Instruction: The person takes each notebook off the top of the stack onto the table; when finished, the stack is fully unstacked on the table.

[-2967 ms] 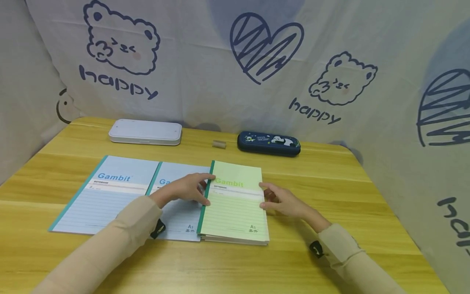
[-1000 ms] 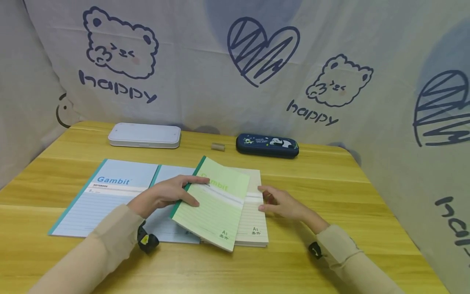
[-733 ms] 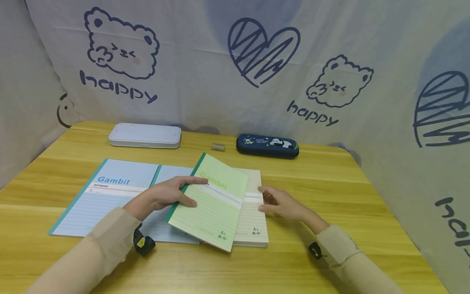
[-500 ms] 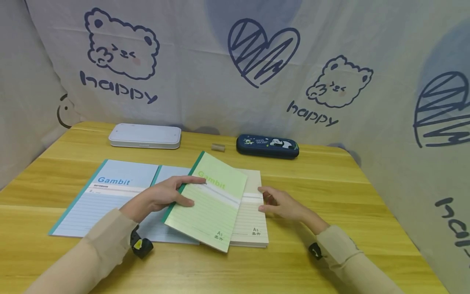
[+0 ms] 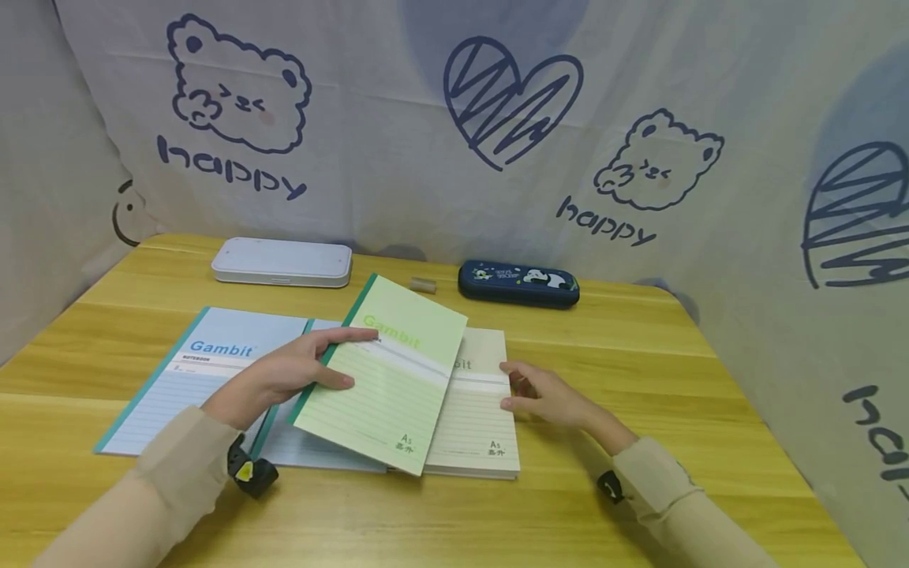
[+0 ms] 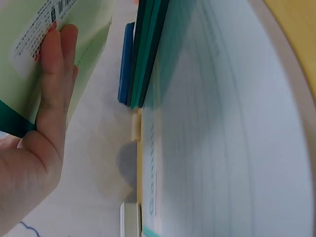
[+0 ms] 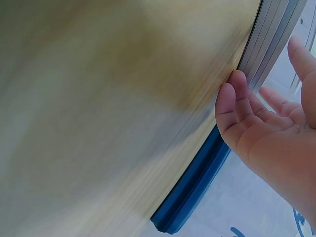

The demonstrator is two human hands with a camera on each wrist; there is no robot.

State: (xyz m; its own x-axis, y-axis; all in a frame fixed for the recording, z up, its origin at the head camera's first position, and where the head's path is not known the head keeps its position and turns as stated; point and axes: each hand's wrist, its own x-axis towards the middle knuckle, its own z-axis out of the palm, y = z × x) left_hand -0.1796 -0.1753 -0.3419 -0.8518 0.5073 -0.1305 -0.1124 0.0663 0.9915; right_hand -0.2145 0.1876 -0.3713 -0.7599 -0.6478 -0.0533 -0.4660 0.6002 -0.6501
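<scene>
My left hand (image 5: 277, 375) grips a light green notebook (image 5: 398, 386) by its green spine, thumb and a finger on the front cover. In the left wrist view, other fingers (image 6: 53, 84) lie along its back. The notebook is raised and tilted over a blue notebook (image 5: 319, 450) and a stack topped by a cream notebook (image 5: 483, 430), hiding part of both. My right hand (image 5: 550, 398) rests its fingertips at the stack's right edge. In the right wrist view, its loosely bent fingers (image 7: 232, 103) meet the page edges (image 7: 271, 42).
Another blue notebook (image 5: 177, 402) lies at the left. Along the back of the wooden table (image 5: 639, 473) stand a white case (image 5: 280, 260), a small tan block (image 5: 424, 285) and a dark blue panda pencil case (image 5: 518, 284). A printed cloth (image 5: 398, 158) hangs behind.
The green notebook has been lifted off the stack by my left hand, turned and carried left, uncovering the cream notebook. My right hand has stayed at the stack's edge.
</scene>
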